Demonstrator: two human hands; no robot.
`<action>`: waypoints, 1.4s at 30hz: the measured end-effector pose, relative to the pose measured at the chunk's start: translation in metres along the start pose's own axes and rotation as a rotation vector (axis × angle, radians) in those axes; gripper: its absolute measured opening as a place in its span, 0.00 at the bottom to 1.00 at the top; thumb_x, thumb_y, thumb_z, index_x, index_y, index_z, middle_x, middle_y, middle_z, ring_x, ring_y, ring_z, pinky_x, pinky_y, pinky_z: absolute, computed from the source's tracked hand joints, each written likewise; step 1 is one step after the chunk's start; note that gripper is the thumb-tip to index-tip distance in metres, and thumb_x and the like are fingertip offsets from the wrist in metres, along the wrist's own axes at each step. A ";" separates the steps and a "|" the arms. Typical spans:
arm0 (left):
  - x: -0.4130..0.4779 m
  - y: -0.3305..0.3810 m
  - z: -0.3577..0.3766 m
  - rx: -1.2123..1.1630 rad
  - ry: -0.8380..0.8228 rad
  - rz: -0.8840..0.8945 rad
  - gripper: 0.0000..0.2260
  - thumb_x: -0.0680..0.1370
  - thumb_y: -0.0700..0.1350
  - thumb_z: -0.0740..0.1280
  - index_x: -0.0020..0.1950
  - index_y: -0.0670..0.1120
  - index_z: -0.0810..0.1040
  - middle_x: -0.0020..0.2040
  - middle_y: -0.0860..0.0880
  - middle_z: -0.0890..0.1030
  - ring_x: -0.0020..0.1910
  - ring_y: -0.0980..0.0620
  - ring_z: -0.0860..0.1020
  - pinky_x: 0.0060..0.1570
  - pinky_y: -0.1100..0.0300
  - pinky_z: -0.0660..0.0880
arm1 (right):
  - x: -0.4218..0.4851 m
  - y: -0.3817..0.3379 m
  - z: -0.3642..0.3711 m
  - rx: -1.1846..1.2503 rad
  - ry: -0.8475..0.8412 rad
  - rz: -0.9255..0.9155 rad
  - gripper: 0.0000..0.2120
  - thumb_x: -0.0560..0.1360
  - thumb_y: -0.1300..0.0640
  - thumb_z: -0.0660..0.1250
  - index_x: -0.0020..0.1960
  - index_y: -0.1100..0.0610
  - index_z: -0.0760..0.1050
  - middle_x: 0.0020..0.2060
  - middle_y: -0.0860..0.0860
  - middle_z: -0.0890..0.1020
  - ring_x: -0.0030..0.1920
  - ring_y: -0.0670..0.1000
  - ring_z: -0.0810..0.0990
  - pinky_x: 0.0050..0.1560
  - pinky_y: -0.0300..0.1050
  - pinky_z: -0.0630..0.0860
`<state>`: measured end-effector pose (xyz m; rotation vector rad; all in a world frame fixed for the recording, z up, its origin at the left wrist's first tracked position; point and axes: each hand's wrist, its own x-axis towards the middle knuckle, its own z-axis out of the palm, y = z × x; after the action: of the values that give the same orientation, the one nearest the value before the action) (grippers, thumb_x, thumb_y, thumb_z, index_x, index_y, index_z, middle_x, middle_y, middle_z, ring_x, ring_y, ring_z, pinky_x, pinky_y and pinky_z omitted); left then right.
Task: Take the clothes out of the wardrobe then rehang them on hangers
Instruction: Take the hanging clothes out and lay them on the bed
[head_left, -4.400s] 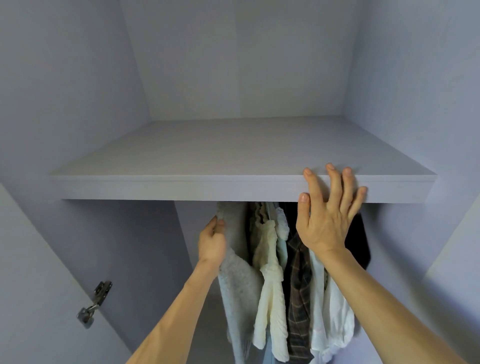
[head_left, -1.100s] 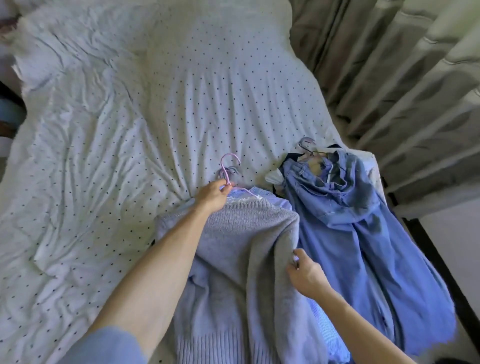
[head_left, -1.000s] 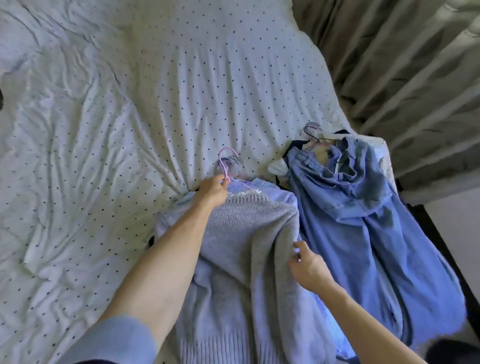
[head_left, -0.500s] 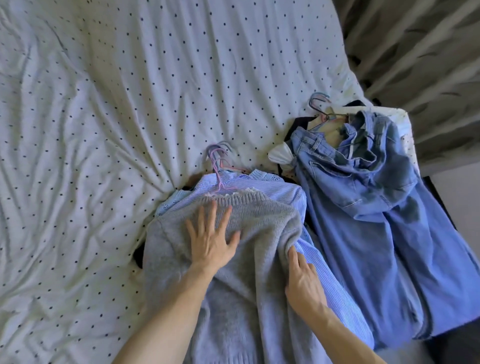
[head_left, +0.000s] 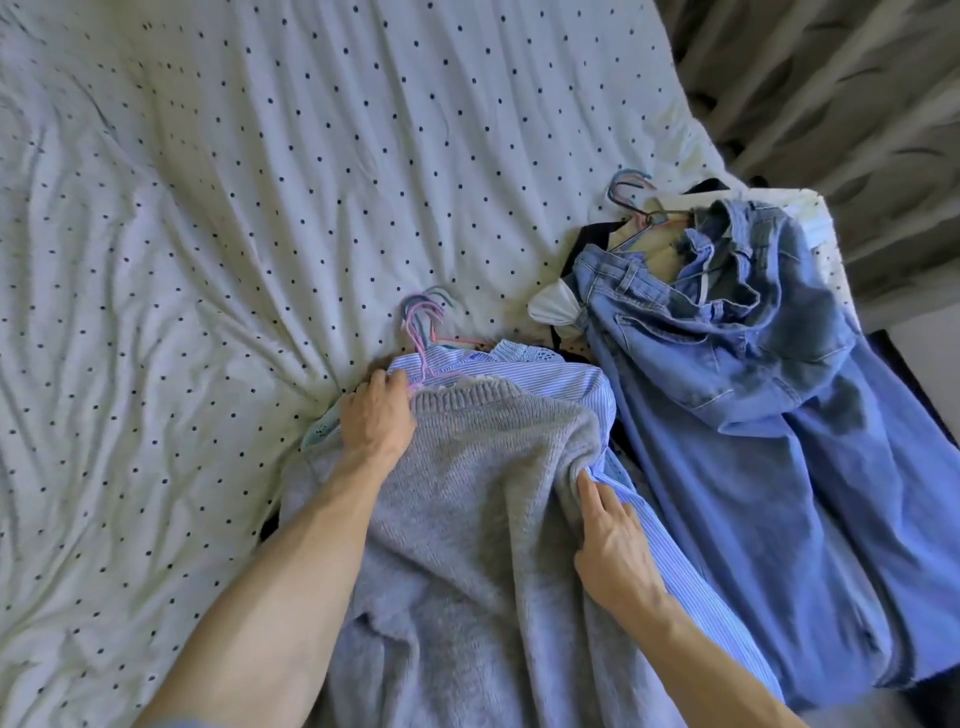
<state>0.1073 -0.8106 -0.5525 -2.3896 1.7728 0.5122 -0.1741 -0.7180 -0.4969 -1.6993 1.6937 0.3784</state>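
A grey knitted sweater (head_left: 483, 493) is spread at the lower centre of the frame, on top of a blue striped shirt (head_left: 519, 369), both on a polka-dot bed sheet (head_left: 234, 208). The sweater's neckline is gripped by the left hand (head_left: 376, 421), its fingers curled just beside the pink hanger hooks (head_left: 421, 332). The right hand (head_left: 610, 545) is laid with nearly straight fingers against the sweater's right edge; no pinch can be made out.

The step is judged to be freeing the sweater from its hanger. It is best done with the knit eased off one shoulder at a time while the hook is steadied, so that the loose weave is not stretched or snagged.

Several hooks are bunched together, so the wrong hanger could be lifted, and the shirt beneath could be dragged along. A pile of denim garments (head_left: 753, 415) on further hangers (head_left: 631, 195) lies just beside, at the right, with a curtain (head_left: 831, 78) in the upper right.
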 end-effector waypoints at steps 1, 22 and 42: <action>0.006 0.001 -0.005 -0.081 0.030 -0.058 0.08 0.80 0.40 0.65 0.58 0.41 0.74 0.57 0.41 0.76 0.51 0.36 0.79 0.41 0.47 0.70 | 0.000 0.000 -0.002 0.024 0.051 -0.005 0.43 0.67 0.73 0.59 0.80 0.57 0.53 0.67 0.55 0.70 0.58 0.61 0.71 0.58 0.47 0.66; -0.183 0.051 0.035 0.016 -0.759 0.048 0.36 0.77 0.67 0.56 0.80 0.62 0.41 0.80 0.54 0.34 0.80 0.41 0.37 0.71 0.27 0.49 | -0.091 0.036 -0.003 -0.146 -0.122 0.032 0.35 0.79 0.45 0.57 0.81 0.53 0.47 0.79 0.50 0.53 0.74 0.55 0.63 0.68 0.52 0.69; -0.429 0.358 -0.193 0.156 -0.019 1.119 0.29 0.80 0.65 0.56 0.79 0.59 0.58 0.81 0.55 0.56 0.80 0.52 0.49 0.76 0.41 0.44 | -0.534 0.234 -0.097 0.125 1.111 0.346 0.16 0.76 0.54 0.72 0.63 0.47 0.81 0.63 0.47 0.81 0.71 0.52 0.73 0.71 0.43 0.64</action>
<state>-0.3032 -0.5885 -0.1899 -1.0828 2.8623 0.4310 -0.4790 -0.3553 -0.1444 -1.5956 2.7136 -0.6549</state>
